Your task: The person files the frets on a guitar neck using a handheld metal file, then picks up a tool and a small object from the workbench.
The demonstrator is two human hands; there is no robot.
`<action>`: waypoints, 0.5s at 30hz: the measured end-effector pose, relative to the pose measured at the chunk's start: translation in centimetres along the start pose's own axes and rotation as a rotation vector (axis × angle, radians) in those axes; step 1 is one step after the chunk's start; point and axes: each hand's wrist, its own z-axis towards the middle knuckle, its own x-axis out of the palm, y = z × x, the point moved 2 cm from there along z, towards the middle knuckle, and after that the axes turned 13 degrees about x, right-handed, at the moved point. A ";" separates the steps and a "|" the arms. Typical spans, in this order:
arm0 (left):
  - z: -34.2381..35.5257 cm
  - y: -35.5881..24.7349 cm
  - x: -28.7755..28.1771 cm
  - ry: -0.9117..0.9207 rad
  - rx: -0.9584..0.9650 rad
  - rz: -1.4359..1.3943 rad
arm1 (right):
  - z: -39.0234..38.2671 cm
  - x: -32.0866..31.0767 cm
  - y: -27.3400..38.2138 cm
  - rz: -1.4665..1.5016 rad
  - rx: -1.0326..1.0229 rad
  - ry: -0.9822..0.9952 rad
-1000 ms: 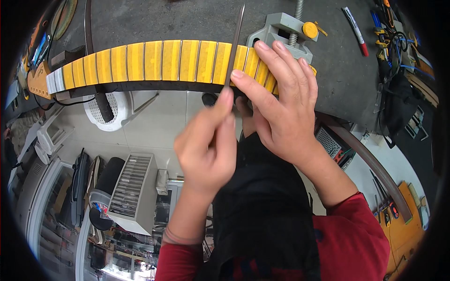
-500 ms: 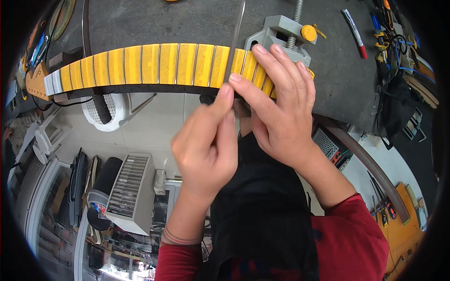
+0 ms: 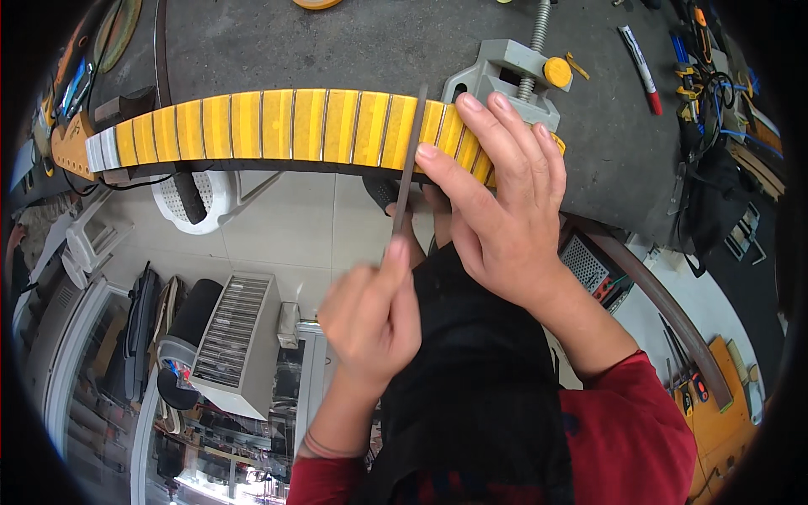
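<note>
Along the table's (image 3: 379, 50) near edge, across the taped guitar neck (image 3: 278, 126) there, gripping a file (image 3: 411, 164) in the left hand (image 3: 370, 318), resting the right hand (image 3: 509, 202) open. Apparently mid-filing; cannot tell finished frets (image 3: 356, 126) from remaining.

White marker (image 3: 641, 70) with red cap lies on dark worktop (image 3: 370, 50), near black cable (image 3: 715, 77) and hand tools (image 3: 702, 23) at right. Below worktop's edge, white stool (image 3: 220, 198) stands on pale tiled floor (image 3: 282, 231); white box (image 3: 225, 337) with ribbed front sits beside dark cylinder (image 3: 199, 305). Lower right, red-and-black tool handle (image 3: 699, 387) shows at edge of wooden board (image 3: 720, 429).
</note>
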 end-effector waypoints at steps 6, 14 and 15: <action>2.7 0.5 0.8 -0.114 0.032 -0.105 | 0.2 -0.2 0.3 0.010 0.000 0.025; 0.6 -0.6 -0.7 -0.073 -0.030 -0.167 | 0.0 -0.1 0.1 0.001 -0.009 0.018; 0.3 -0.8 -0.9 -0.044 -0.077 -0.187 | 0.0 -0.1 0.2 0.005 -0.007 0.022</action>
